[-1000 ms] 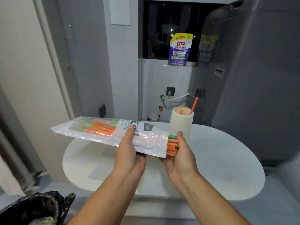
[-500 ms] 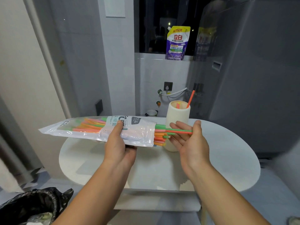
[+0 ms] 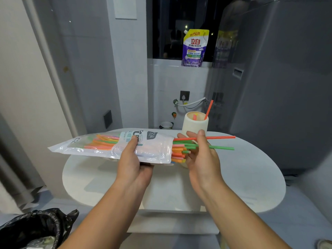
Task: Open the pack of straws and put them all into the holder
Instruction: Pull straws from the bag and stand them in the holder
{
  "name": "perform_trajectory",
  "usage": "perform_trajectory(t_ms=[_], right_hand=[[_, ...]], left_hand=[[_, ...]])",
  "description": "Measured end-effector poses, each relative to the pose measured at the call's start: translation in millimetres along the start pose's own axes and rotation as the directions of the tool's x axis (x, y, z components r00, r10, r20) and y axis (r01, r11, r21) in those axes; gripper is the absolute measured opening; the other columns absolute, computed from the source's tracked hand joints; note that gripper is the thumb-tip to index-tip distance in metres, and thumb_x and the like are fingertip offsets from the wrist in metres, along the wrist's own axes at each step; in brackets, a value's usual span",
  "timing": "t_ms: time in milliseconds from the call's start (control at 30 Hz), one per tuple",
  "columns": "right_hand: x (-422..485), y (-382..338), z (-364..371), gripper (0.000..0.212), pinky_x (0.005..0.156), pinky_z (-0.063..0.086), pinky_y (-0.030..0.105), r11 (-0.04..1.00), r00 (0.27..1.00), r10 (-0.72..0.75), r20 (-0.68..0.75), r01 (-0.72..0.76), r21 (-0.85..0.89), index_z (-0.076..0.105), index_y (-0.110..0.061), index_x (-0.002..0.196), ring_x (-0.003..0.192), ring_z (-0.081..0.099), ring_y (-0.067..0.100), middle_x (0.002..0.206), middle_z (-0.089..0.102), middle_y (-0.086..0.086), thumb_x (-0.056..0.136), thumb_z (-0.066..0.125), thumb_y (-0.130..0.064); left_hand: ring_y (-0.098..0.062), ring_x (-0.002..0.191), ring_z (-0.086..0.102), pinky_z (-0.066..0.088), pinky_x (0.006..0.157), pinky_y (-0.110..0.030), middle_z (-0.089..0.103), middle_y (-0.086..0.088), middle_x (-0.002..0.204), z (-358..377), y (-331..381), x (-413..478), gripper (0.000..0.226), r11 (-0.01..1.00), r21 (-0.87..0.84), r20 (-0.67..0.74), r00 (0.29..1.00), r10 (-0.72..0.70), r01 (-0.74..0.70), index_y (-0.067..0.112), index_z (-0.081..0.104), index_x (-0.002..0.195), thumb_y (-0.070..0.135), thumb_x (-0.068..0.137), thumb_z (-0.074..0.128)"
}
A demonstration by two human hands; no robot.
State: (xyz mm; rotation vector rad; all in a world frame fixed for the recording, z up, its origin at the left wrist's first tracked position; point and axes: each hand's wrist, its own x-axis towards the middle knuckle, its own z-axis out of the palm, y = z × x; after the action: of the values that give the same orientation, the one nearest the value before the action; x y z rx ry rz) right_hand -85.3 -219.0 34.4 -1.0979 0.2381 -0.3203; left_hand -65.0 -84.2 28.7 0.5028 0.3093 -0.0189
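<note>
A person's left hand (image 3: 133, 159) gripped a clear plastic pack (image 3: 156, 150) of coloured straws (image 3: 177, 153), thumb on top of the printed label and fingers curled underneath. The pack was held level in the air, in front of and to the left of the cream holder (image 3: 194, 125). Its open mouth pointed toward the holder, and short lengths of orange, pink and green straws stuck out of it.

The right hand (image 3: 203, 159) sat directly in front of the holder, hiding the holder's lower part. Its thumb pressed an orange straw (image 3: 221, 137) down against the fingers, pinching it. A green straw (image 3: 224, 147) passed through the same hand just below. Both reached much farther out of the pack than the others, their free ends lying to the right of the holder.

The holder stood upright on the far side of the white oval worktop (image 3: 251, 177). A red-orange straw (image 3: 208, 109) leaned against its right rim, and a few shorter coloured tips showed inside.

Behind and above the holder, a purple detergent pouch (image 3: 195, 48) stood on a ledge before a dark window. A grey appliance (image 3: 287, 87) rose to the holder's right. A bin lined with a black bag (image 3: 36, 227) sat on the floor, well to the left of the holder and nearer the camera.
</note>
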Motion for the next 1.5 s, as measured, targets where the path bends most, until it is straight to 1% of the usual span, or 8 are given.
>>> perform_trajectory(t_ms=[167,300,400,633,833,1133,1400,1500], right_hand=[[-1,8,1,0.029,0.086,0.058,0.044,0.979,0.999,-0.053,0.010,0.053,-0.198,0.075,-0.013,0.095,0.088,0.074,0.026,0.092,0.078,0.009,0.100,0.054,-0.033],[5,2,-7,0.031,0.062,0.053,0.026,0.969,0.998,-0.065,0.010,0.065,-0.239,0.073,-0.011,0.087,0.061,0.065,0.011,0.072,0.069,0.003,0.099,0.056,-0.034],[13,-8,-18,0.027,0.064,0.043,0.030,0.977,0.996,-0.083,-0.033,0.075,-0.199,0.071,-0.011,0.079,0.056,0.047,0.012,0.059,0.052,0.000,0.096,0.062,-0.030],[10,-15,-17,0.008,0.051,0.045,0.019,0.987,0.994,0.063,0.084,-0.074,0.140,0.067,-0.008,0.091,0.055,0.050,0.008,0.065,0.054,0.001,0.090,0.069,-0.015],[13,-18,-9,0.012,0.050,0.043,0.020,0.999,0.997,0.030,0.072,-0.029,-0.018,0.062,-0.008,0.082,0.050,0.048,0.009,0.061,0.051,0.003,0.092,0.068,-0.012],[40,-102,-12,0.005,0.044,0.038,0.020,0.891,0.959,-0.252,0.133,0.283,-0.354,0.067,-0.004,0.089,0.045,0.043,0.010,0.057,0.054,0.004,0.092,0.063,-0.004],[62,-175,-20,0.013,0.051,0.047,0.024,0.668,0.862,-0.502,0.075,0.441,-0.600,0.068,-0.019,0.077,0.041,0.049,0.005,0.063,0.056,0.003,0.088,0.067,-0.012],[77,-185,-14,0.012,0.059,0.051,0.032,0.569,0.827,-0.556,0.083,0.452,-0.687,0.069,-0.021,0.074,0.055,0.056,0.013,0.065,0.060,0.001,0.084,0.066,-0.015]], left_hand=[[-0.023,0.107,0.075,0.061,0.087,-0.043,0.078,-0.005,0.117,0,-3,0,0.036,1.000,0.015,0.013,1.000,-0.001,0.001,0.015,0.063,0.135,0.022,0.100,0.063],[-0.023,0.106,0.075,0.058,0.096,-0.047,0.079,-0.005,0.115,-1,1,2,0.035,1.000,0.001,0.005,1.000,0.018,-0.018,0.016,0.063,0.134,0.021,0.099,0.065],[-0.021,0.100,0.077,0.060,0.089,-0.044,0.080,-0.004,0.111,-3,8,4,0.033,0.999,-0.019,-0.014,1.000,0.028,-0.028,0.016,0.064,0.132,0.021,0.099,0.065],[-0.019,0.092,0.079,0.064,0.070,-0.037,0.080,-0.004,0.108,0,-1,-1,0.032,1.000,0.014,0.015,1.000,0.002,-0.002,0.016,0.064,0.131,0.022,0.100,0.064],[-0.019,0.087,0.079,0.061,0.077,-0.041,0.081,-0.004,0.102,-1,-3,-3,0.028,1.000,0.014,0.019,1.000,-0.002,0.002,0.017,0.065,0.127,0.021,0.100,0.063],[-0.017,0.067,0.078,0.060,0.051,-0.031,0.081,-0.003,0.084,-4,13,11,0.025,0.996,-0.087,-0.029,1.000,0.007,-0.010,0.014,0.065,0.124,0.019,0.100,0.062],[-0.020,0.097,0.077,0.063,0.063,-0.036,0.078,-0.004,0.115,-7,9,17,0.035,0.999,-0.043,-0.070,0.997,0.009,-0.012,0.016,0.062,0.133,0.019,0.098,0.065],[-0.022,0.105,0.074,0.061,0.073,-0.040,0.077,-0.005,0.118,-5,6,14,0.033,1.000,-0.023,-0.064,0.998,0.000,-0.002,0.016,0.063,0.131,0.020,0.098,0.066]])
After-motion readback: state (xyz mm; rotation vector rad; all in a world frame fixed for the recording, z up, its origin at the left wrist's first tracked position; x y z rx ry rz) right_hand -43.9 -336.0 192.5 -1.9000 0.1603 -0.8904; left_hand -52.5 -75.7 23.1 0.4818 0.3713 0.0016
